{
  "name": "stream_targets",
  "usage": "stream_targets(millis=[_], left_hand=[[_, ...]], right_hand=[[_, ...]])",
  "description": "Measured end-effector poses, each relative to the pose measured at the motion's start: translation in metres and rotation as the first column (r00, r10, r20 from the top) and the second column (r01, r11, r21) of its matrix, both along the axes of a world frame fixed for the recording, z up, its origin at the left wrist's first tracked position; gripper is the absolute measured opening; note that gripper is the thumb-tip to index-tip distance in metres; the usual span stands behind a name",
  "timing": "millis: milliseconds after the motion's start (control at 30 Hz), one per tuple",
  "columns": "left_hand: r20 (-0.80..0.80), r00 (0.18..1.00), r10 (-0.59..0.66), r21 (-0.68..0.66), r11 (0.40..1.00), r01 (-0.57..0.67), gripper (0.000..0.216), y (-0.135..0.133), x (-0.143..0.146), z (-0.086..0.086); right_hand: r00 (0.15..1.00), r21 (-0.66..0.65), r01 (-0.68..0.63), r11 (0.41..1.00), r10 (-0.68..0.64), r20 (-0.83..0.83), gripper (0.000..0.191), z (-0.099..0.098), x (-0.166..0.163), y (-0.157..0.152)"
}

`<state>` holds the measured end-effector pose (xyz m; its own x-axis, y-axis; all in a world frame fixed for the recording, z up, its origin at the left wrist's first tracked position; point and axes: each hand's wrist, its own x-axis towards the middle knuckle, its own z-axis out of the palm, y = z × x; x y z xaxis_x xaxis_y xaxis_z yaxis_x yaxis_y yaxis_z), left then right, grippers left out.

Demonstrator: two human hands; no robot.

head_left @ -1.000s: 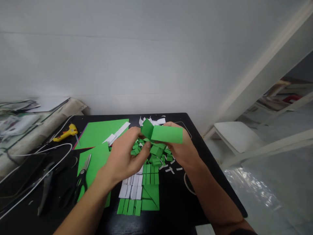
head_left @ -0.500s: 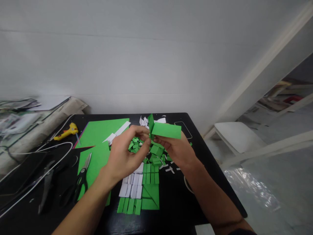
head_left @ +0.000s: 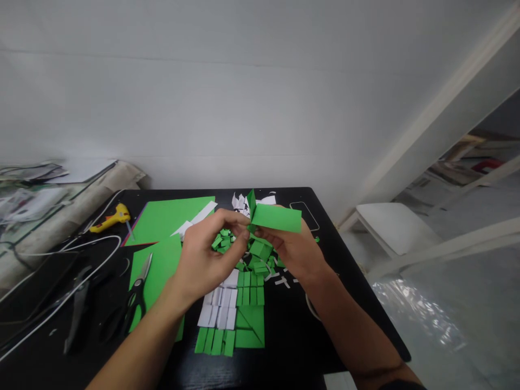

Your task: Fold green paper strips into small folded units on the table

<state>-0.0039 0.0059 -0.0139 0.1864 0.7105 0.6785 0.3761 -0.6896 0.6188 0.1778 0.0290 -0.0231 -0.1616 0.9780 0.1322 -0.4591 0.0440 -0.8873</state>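
Between both hands, above the table, is a folded green paper strip (head_left: pixel 278 218), one flap standing up and the longer part reaching right. My left hand (head_left: pixel 209 252) pinches its folded end between thumb and fingers. My right hand (head_left: pixel 296 249) grips the strip from below, its fingers partly hidden by the paper. Under the hands lies a heap of small folded green paper pieces (head_left: pixel 260 249). Nearer me are rows of folded white pieces (head_left: pixel 219 309) and green pieces (head_left: pixel 214 341), beside a creased green square (head_left: pixel 249 327).
Scissors (head_left: pixel 138 290) lie partly on a green sheet (head_left: pixel 162 271) at left. A yellow glue gun (head_left: pixel 116 218) is farther back, near a white cable (head_left: pixel 97 241). White paper scraps (head_left: pixel 239 202) lie at the back of the black table (head_left: pixel 292 336). A white chair (head_left: pixel 385 225) stands right.
The strip's long part has dipped very slightly and its upright flap has shifted a little. Both hands keep their grip in nearly the same place.
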Motion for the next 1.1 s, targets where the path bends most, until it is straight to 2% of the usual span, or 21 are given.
stream_targets(millis=[333, 600, 1100], left_hand=[[-0.039, 0.998, 0.039, 0.143, 0.989, -0.033, 0.016, 0.0002, -0.0007, -0.0018], [-0.013, 0.997, 0.072, -0.002, 0.997, -0.072, 0.004, -0.0024, 0.0015, 0.001], [-0.044, 0.992, 0.117, 0.033, 0.993, -0.115, 0.012, -0.0045, 0.0042, 0.0062]], right_hand=[[0.996, 0.052, 0.042, 0.998, -0.047, 0.08, 0.028, -0.008, 0.0012, 0.0028], [0.997, 0.047, 0.074, 0.996, -0.075, 0.014, 0.03, -0.004, 0.0011, -0.0006], [0.984, 0.088, 0.141, 0.986, -0.149, 0.096, 0.035, -0.0004, 0.0004, -0.0053]])
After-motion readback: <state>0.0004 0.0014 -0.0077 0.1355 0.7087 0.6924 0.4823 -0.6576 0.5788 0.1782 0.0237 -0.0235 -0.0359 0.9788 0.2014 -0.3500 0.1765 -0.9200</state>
